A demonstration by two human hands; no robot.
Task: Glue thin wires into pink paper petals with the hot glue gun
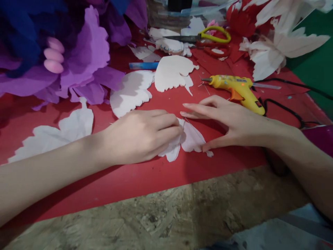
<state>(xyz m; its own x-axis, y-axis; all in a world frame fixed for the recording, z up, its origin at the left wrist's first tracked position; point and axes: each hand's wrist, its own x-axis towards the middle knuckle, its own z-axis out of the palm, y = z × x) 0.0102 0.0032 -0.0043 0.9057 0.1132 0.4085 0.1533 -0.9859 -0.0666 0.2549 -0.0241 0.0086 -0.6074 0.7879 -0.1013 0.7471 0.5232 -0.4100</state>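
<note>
A: How far along?

B: Partway, I'd judge. On the counter (156, 215), atop the red covering (104, 194), one small white paper piece (192, 137) lies under my hands. Larger white cutouts (173, 73) lie loose beyond it, shaped but unjoined. A full purple-and-blue flower (88, 52) stands at far left.

A: Grip?

B: Left hand (145, 137): fingers curled down over the paper piece, tips hidden; pinch or press, I can't tell. Right hand (229, 121): grip open, fingers spread, thumb at the piece's near edge, nothing enclosed.

A: Glue gun?

B: Yellow glue gun (240, 90) on its side beyond my right hand, orange light showing, clear stick out the back. No glue visible on the piece. Scissors (215, 34) farther off, among scraps.

A: Containers?

B: One possible: something clear, plastic-looking (161, 22), at the far edge. Box or bag, can't say. A dark block (179, 5) shows in or behind it. Other contents too blurred to log.
</note>
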